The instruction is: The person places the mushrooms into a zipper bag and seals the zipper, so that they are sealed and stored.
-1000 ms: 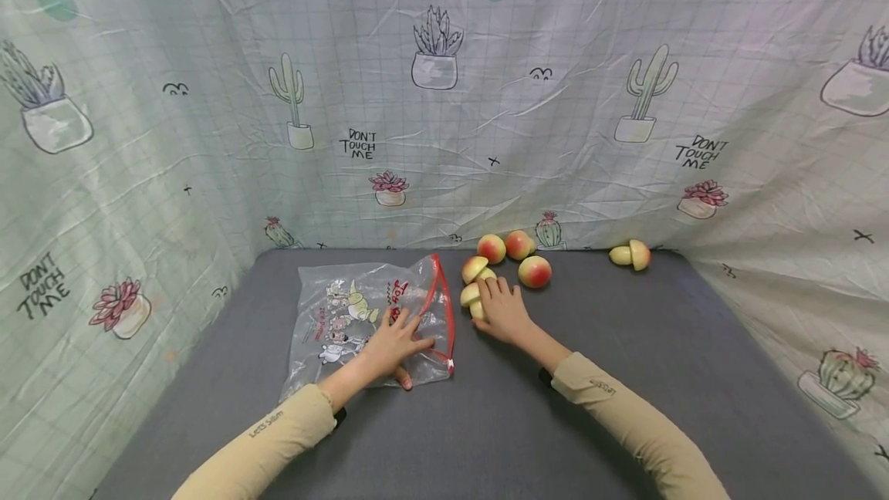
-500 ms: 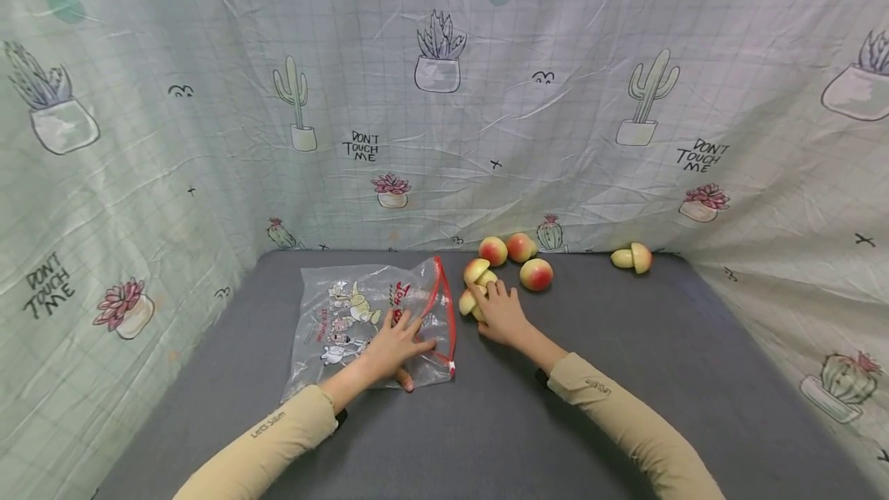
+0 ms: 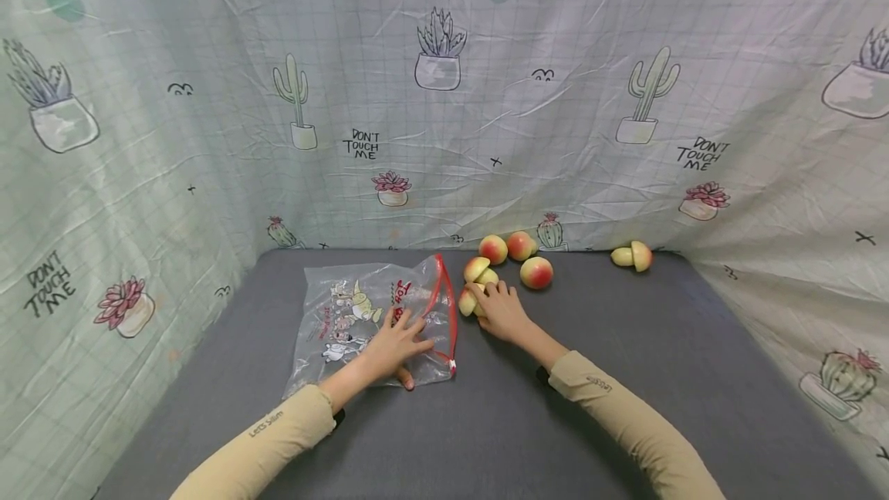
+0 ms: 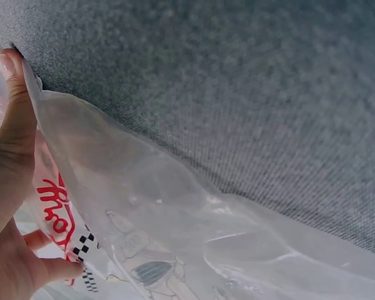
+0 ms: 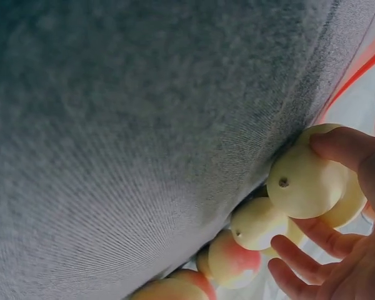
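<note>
On the left of the table a clear plastic zip bag (image 3: 319, 292) with cartoon print and a red slider edge lies flat. My left hand (image 3: 394, 344) rests spread on it near the mouth. The left wrist view shows the thumb (image 4: 17, 94) at the bag's edge and the fingers apart over the print. Just right of the bag's mouth, my right hand (image 3: 505, 313) holds a yellow-and-red toy mushroom (image 3: 467, 302) between thumb and index finger. Its pale rounded stem end (image 5: 303, 184) faces the right wrist camera. A second toy mushroom (image 3: 475, 268) lies right behind it.
Several more mushroom-like toys (image 3: 536, 273) cluster behind my right hand. One toy mushroom (image 3: 633, 256) lies alone at the back right. A patterned cloth (image 3: 444, 137) hangs along the back and sides of the grey table (image 3: 486, 423).
My right fingers have shifted on the mushroom, which has turned so its reddish cap points more to the left. The left hand and the bag stay put.
</note>
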`<state>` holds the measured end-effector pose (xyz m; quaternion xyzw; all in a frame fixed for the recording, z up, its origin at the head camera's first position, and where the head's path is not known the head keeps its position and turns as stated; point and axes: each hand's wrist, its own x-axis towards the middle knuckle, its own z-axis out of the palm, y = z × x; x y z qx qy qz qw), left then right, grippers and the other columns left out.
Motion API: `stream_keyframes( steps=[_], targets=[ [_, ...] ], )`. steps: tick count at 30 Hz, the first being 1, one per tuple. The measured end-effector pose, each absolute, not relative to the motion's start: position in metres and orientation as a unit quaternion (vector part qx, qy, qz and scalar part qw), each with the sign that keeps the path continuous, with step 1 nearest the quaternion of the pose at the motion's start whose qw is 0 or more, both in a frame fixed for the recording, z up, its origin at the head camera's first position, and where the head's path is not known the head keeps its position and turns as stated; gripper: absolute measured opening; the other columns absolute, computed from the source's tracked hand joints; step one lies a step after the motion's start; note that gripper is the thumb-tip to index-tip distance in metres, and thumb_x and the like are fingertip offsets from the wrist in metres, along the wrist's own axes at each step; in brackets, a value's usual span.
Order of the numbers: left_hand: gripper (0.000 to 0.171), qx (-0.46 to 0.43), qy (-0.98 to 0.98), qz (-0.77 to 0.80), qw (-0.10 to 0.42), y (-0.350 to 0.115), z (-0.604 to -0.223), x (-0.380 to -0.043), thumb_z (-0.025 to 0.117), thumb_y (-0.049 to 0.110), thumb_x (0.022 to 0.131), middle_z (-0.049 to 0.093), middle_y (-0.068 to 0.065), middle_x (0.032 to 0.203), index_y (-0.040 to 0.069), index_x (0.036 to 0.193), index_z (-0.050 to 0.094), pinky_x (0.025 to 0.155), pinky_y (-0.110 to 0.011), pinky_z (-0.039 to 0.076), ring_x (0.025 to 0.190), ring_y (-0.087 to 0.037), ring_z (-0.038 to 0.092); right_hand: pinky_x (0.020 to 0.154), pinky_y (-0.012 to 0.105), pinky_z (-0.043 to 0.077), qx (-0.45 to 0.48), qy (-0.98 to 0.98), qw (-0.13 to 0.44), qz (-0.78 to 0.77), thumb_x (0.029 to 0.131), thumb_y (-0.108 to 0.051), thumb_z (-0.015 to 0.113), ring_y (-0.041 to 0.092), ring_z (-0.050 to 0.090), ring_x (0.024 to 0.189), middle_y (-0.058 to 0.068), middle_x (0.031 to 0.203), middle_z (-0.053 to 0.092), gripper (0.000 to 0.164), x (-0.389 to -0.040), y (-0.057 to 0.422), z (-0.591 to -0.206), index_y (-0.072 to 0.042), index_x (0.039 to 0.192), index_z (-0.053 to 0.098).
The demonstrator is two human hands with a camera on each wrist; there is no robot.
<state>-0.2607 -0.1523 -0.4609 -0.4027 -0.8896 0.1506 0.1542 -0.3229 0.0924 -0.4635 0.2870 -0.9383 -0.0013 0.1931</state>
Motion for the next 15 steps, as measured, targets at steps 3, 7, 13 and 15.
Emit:
stream_keyframes(
  steps=[3, 7, 13, 15],
  targets=[
    [0.080, -0.403, -0.888, 0.161, 0.151, -0.1521, -0.4631, -0.2617, 0.052, 0.074, 0.050, 0.050, -0.003, 0.120, 0.029, 0.116, 0.052, 0.087, -0.061, 0.036, 0.115, -0.034, 0.042, 0.058, 0.036, 0.035, 0.293, -0.937, 0.193, 0.006, 0.071, -0.022, 0.069, 0.030, 0.047, 0.079, 0.013, 0.092, 0.054, 0.062, -0.3228, 0.0934, -0.4643, -0.017, 0.126, 0.043],
    [0.082, -0.399, -0.887, 0.179, 0.147, -0.1512, -0.4652, -0.2623, 0.051, 0.076, 0.051, 0.051, 0.001, 0.120, 0.030, 0.119, 0.049, 0.088, -0.061, 0.035, 0.116, -0.033, 0.041, 0.056, 0.036, 0.035, 0.301, -0.933, 0.197, 0.018, 0.069, -0.020, 0.069, 0.030, 0.048, 0.077, 0.013, 0.091, 0.055, 0.061, -0.3223, 0.0944, -0.4649, -0.016, 0.125, 0.044],
    [0.084, -0.387, -0.882, 0.211, 0.166, -0.1490, -0.4666, -0.2616, 0.050, 0.078, 0.049, 0.050, 0.002, 0.119, 0.031, 0.119, 0.045, 0.087, -0.058, 0.037, 0.115, -0.031, 0.041, 0.058, 0.035, 0.036, 0.308, -0.932, 0.192, 0.026, 0.071, -0.022, 0.067, 0.030, 0.049, 0.082, 0.012, 0.095, 0.055, 0.061, -0.3207, 0.0943, -0.4626, -0.019, 0.127, 0.042],
    [0.083, -0.383, -0.879, 0.220, 0.180, -0.1483, -0.4663, -0.2613, 0.051, 0.078, 0.047, 0.050, 0.001, 0.117, 0.032, 0.117, 0.045, 0.086, -0.057, 0.039, 0.113, -0.030, 0.043, 0.060, 0.036, 0.037, 0.311, -0.931, 0.190, 0.032, 0.072, -0.023, 0.067, 0.030, 0.049, 0.084, 0.011, 0.097, 0.055, 0.061, -0.3201, 0.0937, -0.4610, -0.020, 0.127, 0.041]
  ],
)
